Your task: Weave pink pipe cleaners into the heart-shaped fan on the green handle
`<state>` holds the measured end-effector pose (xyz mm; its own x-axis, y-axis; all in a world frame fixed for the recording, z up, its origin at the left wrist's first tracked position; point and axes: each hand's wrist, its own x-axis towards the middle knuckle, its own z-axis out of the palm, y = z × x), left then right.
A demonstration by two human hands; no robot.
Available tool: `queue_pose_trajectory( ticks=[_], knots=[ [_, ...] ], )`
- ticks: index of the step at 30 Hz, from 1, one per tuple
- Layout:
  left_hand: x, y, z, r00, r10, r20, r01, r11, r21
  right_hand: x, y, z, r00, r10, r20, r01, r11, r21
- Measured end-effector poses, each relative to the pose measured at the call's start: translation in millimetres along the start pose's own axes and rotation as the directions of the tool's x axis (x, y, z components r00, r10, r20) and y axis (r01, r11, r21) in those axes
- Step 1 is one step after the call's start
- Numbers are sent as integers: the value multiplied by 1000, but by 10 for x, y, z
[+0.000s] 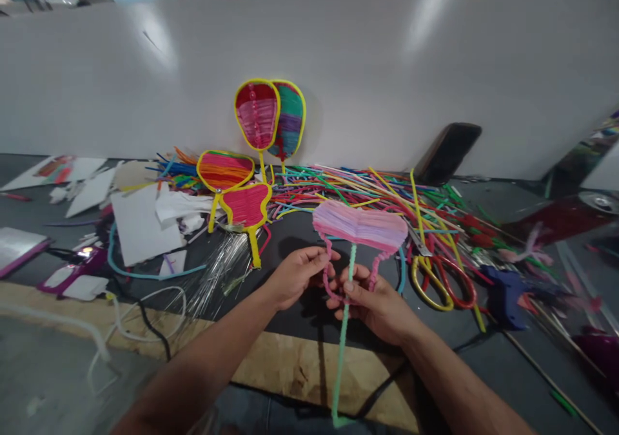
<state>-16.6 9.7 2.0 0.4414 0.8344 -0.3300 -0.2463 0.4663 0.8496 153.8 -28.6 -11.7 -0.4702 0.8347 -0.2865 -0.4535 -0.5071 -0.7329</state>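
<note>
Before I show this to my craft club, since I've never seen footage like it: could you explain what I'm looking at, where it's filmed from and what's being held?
There is no machine: these are a person's bare hands, in one picture from a camera worn on their head, looking forward and down. The right hand grips a mint-green stem below a pink-and-lilac panel. The left hand appears to pinch the curled pink strand hanging from that panel. On the dark table lie a heap of colourful fuzzy sticks, scissors and a blue tool. Several yellow-rimmed fan shapes stand or lie behind the hands, and a dark phone-like slab leans against the pale wall.
</note>
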Motion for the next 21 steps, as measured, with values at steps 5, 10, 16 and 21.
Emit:
queue_pose_trajectory(
  ticks=[5, 10, 16, 21],
  knots=[
    [8, 17, -11, 997, -72, 0, 72, 994, -83, 15, 8, -2, 1000, -8, 1, 8, 1000, 8],
    [4, 49, -19, 987, -150, 54, 156, 979, -133, 25, 2, -13, 1000, -18, -5, 18, 999, 26],
    [9, 43, -36, 984, -172, 52, 178, 972, -153, 32, 13, -19, 1000, -10, 1, 10, 999, 37],
    [14, 35, -48, 985, -158, 64, 166, 972, -163, 35, 6, -16, 1000, -1, -2, 1, 999, 35]
  ],
)
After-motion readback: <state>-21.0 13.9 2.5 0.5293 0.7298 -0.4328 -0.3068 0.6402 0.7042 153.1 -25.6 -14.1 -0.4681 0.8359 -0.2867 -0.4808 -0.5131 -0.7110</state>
